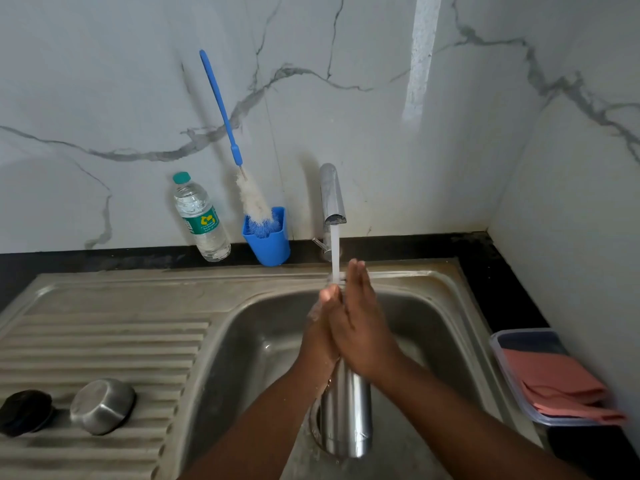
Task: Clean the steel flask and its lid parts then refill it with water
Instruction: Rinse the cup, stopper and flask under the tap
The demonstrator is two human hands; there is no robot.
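Note:
The steel flask [346, 410] stands upright in the sink basin [256, 327], over the drain. My left hand [320, 327] and my right hand [362, 327] press flat against its upper part from either side, fingers straight and pointing up. The flask's mouth is hidden between my palms. Water [335, 251] runs from the tap [332, 195] onto my fingertips. The steel cap [103, 406] lies upside down on the drainboard [104, 341] at the left, with the black inner lid [25, 412] beside it.
A blue-handled bottle brush [249, 199] stands in a blue cup [268, 244] behind the sink, next to a plastic water bottle [202, 220]. A clear container [498, 344] holding a pink cloth [554, 382] sits on the black counter at the right. Marble walls close in behind and right.

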